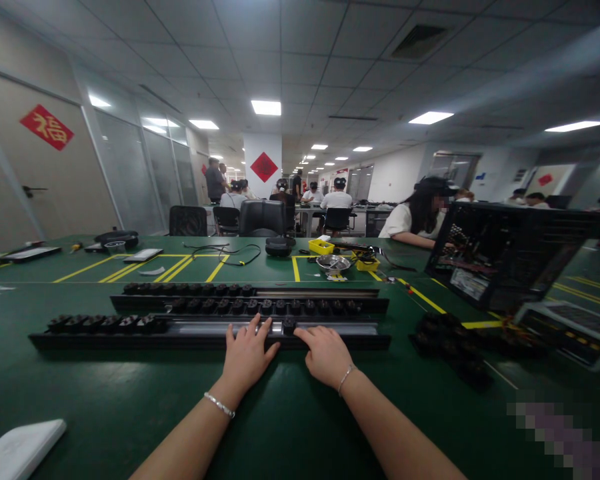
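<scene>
A long black rail (350, 343) lies crosswise on the green table in front of me. Several black socket modules (95, 323) sit in its left part. A single black module (289, 325) stands in the channel near the middle. My left hand (249, 357) rests on the rail left of that module, fingers spread and holding nothing. On the other side is my right hand (326, 353), its index finger stretched to the module's right side and its thumb apart from it. Its other fingers are partly hidden. Just behind lies a second rail assembly (320, 294) with rows of similar modules.
A pile of black modules (450, 343) lies at right, near a grey power-supply-like box (570, 333) and an open computer case (510, 253). Behind the rails stand a metal bowl (333, 265) and a yellow tray (321, 247). A co-worker (415, 213) sits across the table.
</scene>
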### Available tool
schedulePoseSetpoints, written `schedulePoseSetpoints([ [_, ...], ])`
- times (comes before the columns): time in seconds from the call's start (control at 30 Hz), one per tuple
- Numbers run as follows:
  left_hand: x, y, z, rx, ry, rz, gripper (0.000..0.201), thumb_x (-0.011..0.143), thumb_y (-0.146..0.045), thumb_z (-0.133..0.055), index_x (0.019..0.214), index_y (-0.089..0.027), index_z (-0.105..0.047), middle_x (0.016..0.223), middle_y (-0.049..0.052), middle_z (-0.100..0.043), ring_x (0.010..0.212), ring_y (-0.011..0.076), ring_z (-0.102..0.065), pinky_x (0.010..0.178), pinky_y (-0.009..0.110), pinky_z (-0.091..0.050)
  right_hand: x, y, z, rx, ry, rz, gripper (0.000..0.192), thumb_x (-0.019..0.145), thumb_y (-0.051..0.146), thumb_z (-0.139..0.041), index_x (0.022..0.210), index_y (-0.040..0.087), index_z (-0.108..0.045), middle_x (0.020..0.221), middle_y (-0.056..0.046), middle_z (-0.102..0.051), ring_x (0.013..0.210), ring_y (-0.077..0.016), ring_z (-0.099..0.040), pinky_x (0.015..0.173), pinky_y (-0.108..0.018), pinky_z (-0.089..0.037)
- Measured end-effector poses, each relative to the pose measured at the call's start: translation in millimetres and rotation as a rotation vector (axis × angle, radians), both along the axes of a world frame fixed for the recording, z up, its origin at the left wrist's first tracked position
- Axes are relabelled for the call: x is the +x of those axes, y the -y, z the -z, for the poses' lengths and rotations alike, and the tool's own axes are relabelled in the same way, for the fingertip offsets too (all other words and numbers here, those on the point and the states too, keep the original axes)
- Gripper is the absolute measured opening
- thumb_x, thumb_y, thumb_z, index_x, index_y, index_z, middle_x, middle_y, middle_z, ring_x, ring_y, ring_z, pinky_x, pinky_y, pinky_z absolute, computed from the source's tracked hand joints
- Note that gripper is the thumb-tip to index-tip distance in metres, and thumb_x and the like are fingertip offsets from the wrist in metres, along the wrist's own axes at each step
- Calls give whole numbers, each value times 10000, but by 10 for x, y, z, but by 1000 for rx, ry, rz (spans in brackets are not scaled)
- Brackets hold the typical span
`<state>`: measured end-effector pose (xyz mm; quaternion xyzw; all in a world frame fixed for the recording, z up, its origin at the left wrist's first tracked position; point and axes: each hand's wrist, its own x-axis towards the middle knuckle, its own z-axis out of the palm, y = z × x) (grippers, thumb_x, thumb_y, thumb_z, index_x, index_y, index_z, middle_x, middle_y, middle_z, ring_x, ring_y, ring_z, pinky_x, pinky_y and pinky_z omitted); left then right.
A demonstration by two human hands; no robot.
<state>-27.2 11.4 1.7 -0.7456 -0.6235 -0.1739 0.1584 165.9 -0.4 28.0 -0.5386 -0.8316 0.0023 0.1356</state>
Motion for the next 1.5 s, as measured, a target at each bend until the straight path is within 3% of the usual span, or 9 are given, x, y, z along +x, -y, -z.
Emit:
schedulePoseSetpoints([
  [1.5, -18, 1, -10, -14, 16, 11, 529, 816, -533, -360, 1289, -306, -424, 1376, 73, -428, 1102, 269, -502, 1024, 558, -179, 383, -13, -29, -14, -1, 19, 523, 699, 141, -444, 1199, 280, -508, 1112, -24, -605, 1039, -175, -510, 904, -309, -315],
])
